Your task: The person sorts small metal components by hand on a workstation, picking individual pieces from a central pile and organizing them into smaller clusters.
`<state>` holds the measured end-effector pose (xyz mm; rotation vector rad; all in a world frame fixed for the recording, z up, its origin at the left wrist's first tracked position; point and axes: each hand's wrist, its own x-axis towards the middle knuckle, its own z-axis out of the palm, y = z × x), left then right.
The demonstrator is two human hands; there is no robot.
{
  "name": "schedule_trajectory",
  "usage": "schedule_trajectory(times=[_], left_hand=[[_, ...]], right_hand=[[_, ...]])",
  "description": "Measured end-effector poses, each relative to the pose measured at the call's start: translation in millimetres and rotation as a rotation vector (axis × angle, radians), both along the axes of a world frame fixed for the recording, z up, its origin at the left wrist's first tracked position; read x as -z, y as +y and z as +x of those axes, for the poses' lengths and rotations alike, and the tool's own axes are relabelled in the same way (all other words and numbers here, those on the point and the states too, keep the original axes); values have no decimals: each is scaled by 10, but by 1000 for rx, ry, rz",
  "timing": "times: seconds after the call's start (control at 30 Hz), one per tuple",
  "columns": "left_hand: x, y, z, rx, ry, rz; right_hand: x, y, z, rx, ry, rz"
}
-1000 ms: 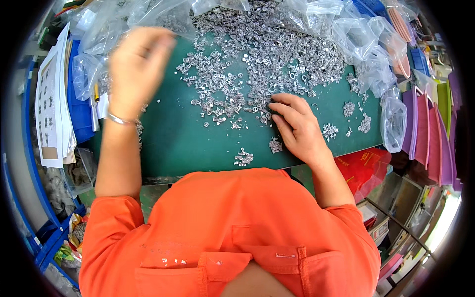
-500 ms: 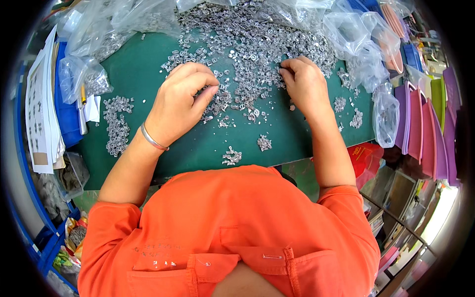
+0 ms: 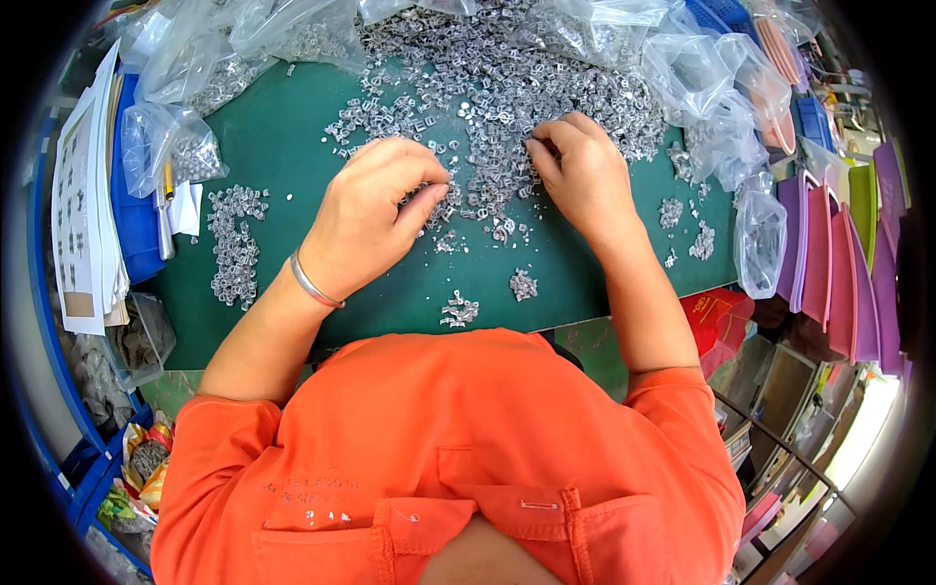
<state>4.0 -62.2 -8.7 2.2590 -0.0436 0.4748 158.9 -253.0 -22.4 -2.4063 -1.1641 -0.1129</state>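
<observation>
Nearby, clear bags ringing the metal parts.

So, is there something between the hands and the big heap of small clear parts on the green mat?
Nothing visible is in the way. The left hand and the right hand both rest at the near edge of the heap of small clear parts on the green mat, fingertips among the pieces.
</observation>
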Motion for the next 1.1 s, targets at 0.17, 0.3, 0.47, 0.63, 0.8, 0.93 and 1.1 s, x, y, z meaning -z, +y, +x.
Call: schedule_trajectory(times=[0.17, 0.3, 0.47, 0.63, 0.8, 0.93, 1.1], left_hand=[[3, -26, -31, 4, -1, -16], [-22, -35, -44, 9, 2, -15], [-23, -56, -49, 9, 9, -48], [-53, -146, 35, 43, -35, -159], [-136, -310, 33, -27, 81, -535], [-110, -242, -65, -33, 150, -603], [68, -59, -291, -170, 270, -1155]], right_hand=[[-80, 69, 34, -75, -88, -98], [-25, 31, 101, -73, -125, 45], [-120, -74, -36, 93, 1197, 584], [-16, -148, -131, -60, 1843, 913], [-75, -53, -355, -213, 1787, 849], [-124, 30, -570, -152, 1466, 665], [-81, 331, -480, -337, 80, 297]])
